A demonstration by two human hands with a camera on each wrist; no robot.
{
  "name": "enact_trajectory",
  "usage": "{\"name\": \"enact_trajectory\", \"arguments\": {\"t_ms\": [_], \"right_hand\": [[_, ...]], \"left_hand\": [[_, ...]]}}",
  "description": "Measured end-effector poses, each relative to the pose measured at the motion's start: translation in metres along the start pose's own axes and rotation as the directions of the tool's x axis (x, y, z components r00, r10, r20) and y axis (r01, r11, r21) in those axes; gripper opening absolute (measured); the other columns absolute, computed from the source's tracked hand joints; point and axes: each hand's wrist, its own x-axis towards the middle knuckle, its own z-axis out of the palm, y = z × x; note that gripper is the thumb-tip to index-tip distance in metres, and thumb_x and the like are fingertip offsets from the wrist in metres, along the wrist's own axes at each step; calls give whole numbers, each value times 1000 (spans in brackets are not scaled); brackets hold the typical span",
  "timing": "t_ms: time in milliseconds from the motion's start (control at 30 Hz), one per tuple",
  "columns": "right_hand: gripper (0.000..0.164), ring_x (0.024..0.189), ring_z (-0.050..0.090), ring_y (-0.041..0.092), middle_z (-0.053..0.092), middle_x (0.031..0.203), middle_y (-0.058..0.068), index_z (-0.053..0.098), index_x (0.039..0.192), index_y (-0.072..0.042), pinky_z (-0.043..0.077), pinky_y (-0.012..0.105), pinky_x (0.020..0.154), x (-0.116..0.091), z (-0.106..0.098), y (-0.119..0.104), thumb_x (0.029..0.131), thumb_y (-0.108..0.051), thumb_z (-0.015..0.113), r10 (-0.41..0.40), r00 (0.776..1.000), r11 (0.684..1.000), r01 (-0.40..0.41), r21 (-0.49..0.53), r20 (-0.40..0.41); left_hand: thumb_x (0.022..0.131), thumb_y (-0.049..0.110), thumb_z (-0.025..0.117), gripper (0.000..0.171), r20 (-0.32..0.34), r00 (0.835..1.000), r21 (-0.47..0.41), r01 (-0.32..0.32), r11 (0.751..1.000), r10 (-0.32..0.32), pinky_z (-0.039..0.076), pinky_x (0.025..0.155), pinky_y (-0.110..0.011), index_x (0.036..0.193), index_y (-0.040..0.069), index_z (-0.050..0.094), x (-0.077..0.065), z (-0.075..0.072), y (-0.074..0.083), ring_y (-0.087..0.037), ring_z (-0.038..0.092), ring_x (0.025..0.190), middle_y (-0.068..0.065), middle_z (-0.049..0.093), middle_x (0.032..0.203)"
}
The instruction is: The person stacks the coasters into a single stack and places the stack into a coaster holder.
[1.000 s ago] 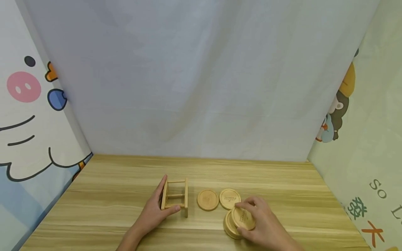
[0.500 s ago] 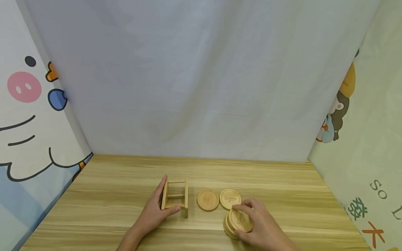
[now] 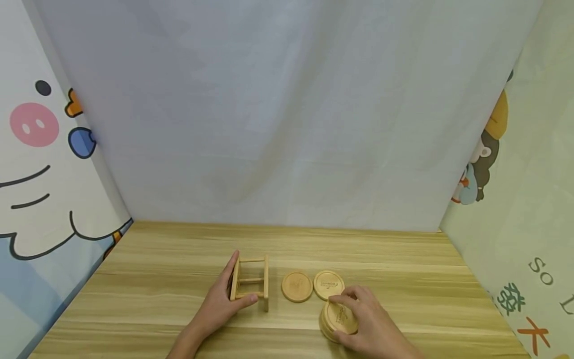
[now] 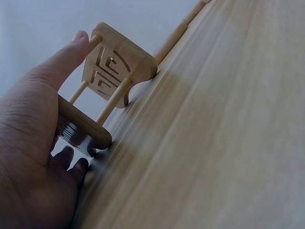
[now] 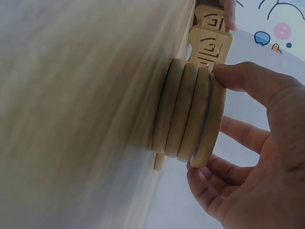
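Note:
My left hand (image 3: 219,301) grips a small wooden coaster rack (image 3: 266,281), its thumb along the near rod. The rack stands on the table, and its cut-out end panel (image 4: 114,62) shows in the left wrist view. Over to the right, my right hand (image 3: 372,321) pinches a round wooden coaster (image 3: 342,317) by its edges. That coaster sits on top of a stack of coasters (image 5: 178,109), nearly lined up with those below. Between rack and stack, a plain-faced coaster (image 3: 297,286) lies flat beside one with engraved lettering (image 3: 329,285).
The wood-grain table (image 3: 179,249) ends at a pale hanging cloth (image 3: 287,124) at the back. Printed cartoon panels stand at the left (image 3: 36,199) and right (image 3: 506,224) sides.
My right hand has brought the top coaster slightly left and down, so it now lies more squarely over the stack. The left hand and rack stay still.

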Motion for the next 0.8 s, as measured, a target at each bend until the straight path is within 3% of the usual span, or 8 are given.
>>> {"name": "enact_trajectory", "arguments": {"t_ms": [800], "right_hand": [[61,116,60,19,63,129,-4,78,136,-18,59,46,93,-1,3,0,80,-29,101,19,1000,1000,-19,-15,21]], "left_hand": [[97,35,90,117,6,1000,-3,14,1000,-14,32,129,-66,181,29,8,0,0,0,-45,23,167,-18,10,185]]}}
